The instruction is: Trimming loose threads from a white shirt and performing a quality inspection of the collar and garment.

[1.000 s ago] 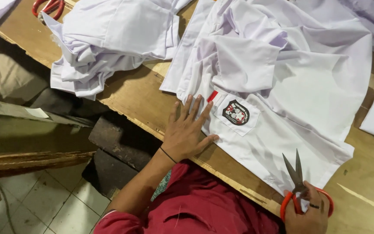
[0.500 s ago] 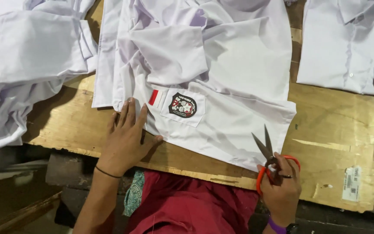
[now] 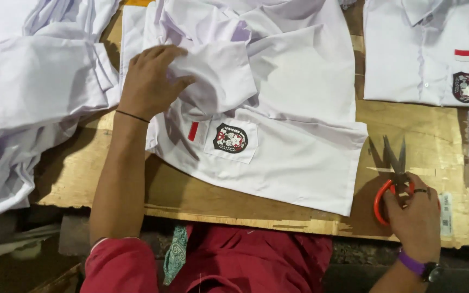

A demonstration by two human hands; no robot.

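A garment workshop: white uniform shirts point(image 3: 278, 108) heaped on a worn plywood table point(image 3: 408, 125), scissors point(image 3: 394, 179) ready

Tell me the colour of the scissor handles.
Orange-red, on the scissors in the right hand; head view.

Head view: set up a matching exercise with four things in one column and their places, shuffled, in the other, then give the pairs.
Things:
1. left hand
2. right hand
3. folded shirt
4. heap of white shirts

Places:
A. top right of the table
B. on the sleeve of the spread shirt
C. left edge of the table
D. on the red-handled scissors

Pairs: 1-B, 2-D, 3-A, 4-C
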